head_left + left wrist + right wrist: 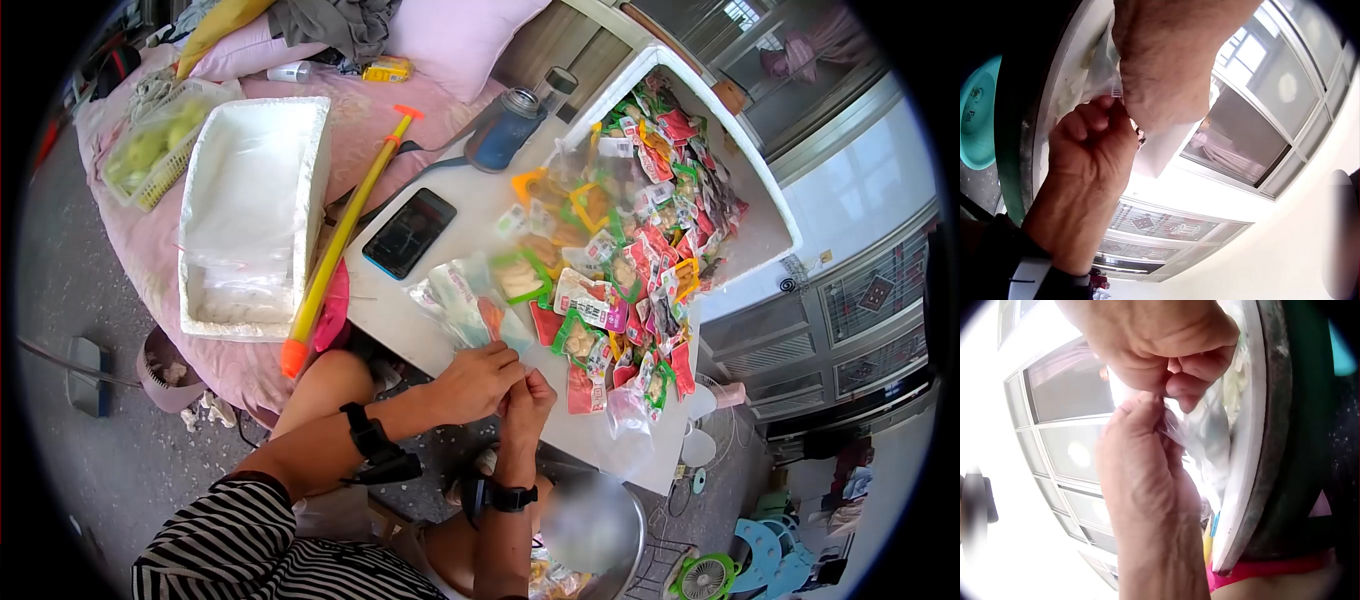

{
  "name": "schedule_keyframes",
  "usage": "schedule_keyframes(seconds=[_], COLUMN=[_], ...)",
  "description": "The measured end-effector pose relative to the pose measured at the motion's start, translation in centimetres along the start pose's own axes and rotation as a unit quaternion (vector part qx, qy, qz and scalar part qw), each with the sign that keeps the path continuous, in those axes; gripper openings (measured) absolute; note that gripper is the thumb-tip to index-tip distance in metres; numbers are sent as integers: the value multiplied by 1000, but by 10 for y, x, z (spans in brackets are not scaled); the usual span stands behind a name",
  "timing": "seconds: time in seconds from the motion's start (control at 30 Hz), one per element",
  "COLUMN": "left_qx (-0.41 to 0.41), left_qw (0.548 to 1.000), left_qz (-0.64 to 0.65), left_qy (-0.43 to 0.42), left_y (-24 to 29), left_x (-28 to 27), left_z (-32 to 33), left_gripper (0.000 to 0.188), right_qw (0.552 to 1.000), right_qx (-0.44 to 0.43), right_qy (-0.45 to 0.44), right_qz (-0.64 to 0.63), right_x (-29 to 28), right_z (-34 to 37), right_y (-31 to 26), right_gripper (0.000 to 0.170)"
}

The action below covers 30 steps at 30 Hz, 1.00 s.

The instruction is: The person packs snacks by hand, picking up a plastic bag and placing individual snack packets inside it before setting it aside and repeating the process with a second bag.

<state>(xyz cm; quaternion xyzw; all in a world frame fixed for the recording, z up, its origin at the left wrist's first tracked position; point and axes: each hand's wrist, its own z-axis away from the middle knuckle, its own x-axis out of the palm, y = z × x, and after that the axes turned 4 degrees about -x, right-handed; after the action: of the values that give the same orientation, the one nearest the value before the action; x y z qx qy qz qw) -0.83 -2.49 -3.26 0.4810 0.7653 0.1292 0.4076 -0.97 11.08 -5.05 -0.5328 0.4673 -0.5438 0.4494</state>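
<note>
In the head view my left hand (470, 388) and right hand (525, 405) meet at the table's near edge, fingertips together. Both pinch the edge of a clear plastic bag (462, 300), which lies across the tabletop and shows printing and an orange-red patch. The right wrist view has my right hand (1166, 344) at the top and my left hand (1147, 469) below it, the bag's crinkled film (1207, 440) stretching from their fingertips. At the top of the left wrist view, my left hand (1166, 69) hides part of the bag; my right fingers (1100, 112) pinch it underneath.
Small snack packets (600, 300) spill from a tipped white foam box (770, 215) onto the white table (385, 315). A phone (410, 233) and blue bottle (505, 130) stand behind. Left are a yellow tube (350, 225) and another foam box (250, 170); a metal basin (625, 530) sits below.
</note>
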Motion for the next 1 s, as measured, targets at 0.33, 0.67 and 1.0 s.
schedule_keyframes(seconds=[0.33,0.67,1.0], left_qx=[0,-5,0], left_qw=[1000,998,988], left_qz=[-6,-64,-133], left_qy=[-22,-17,76], left_y=[-3,5,24], left_x=[-8,-19,-57], left_z=[2,1,-10], left_gripper=[18,33,40], right_qw=[998,960,949], right_qx=[-37,-88,-171], right_qy=[22,-32,-50], right_qz=[50,265,259], right_x=[-9,-18,17], right_z=[-4,-42,-14], right_y=[4,-15,-78], right_gripper=[13,35,22])
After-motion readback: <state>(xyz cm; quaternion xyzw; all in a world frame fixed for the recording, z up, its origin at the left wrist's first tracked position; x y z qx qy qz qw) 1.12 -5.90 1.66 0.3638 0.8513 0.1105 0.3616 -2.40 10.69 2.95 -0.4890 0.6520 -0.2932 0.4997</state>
